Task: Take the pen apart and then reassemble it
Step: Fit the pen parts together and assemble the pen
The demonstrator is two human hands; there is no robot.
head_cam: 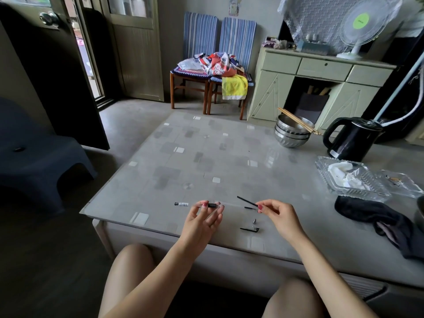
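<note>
My left hand [204,218] pinches the clear pen barrel [212,205] with its black grip section, held level just above the table's near edge. My right hand [275,213] holds the thin black refill [246,201] between thumb and finger, slanting up to the left, a short gap from the barrel. A small labelled pen piece [181,204] lies on the table to the left of my left hand. The metal tip cone [254,221] and the black clip cap [250,229] lie on the table below my right hand. A thin dark piece [249,207] shows under the refill.
The low glass-topped table [195,157] carries stacked steel bowls with chopsticks [292,133], a black kettle [351,138], a glass tray with tissue [351,180] and a dark cloth [376,219] at the right. A dark stool [41,161] stands at the left.
</note>
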